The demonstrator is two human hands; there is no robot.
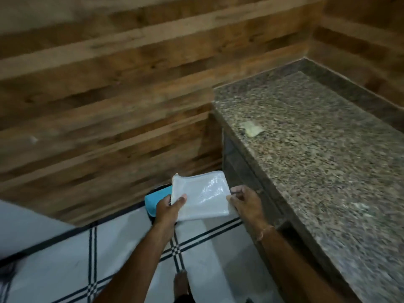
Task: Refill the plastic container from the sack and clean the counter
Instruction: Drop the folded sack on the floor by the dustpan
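A folded white woven sack (202,196) is held flat between both hands, low in front of the wood-panelled wall. My left hand (169,207) grips its left edge with the thumb on top. My right hand (244,201) pinches its right edge. Beneath the sack and the left hand, a teal object (158,199) with a dark rim rests on the floor, partly hidden. The speckled granite counter (317,149) runs along the right side. A small pale scrap (252,129) lies on it near the left edge. No plastic container is in view.
White floor tiles (122,248) with black double lines spread below. A bare foot (180,283) shows at the bottom. A raised granite ledge (349,90) borders the counter's back. Dark open space lies under the counter. The picture is motion-blurred.
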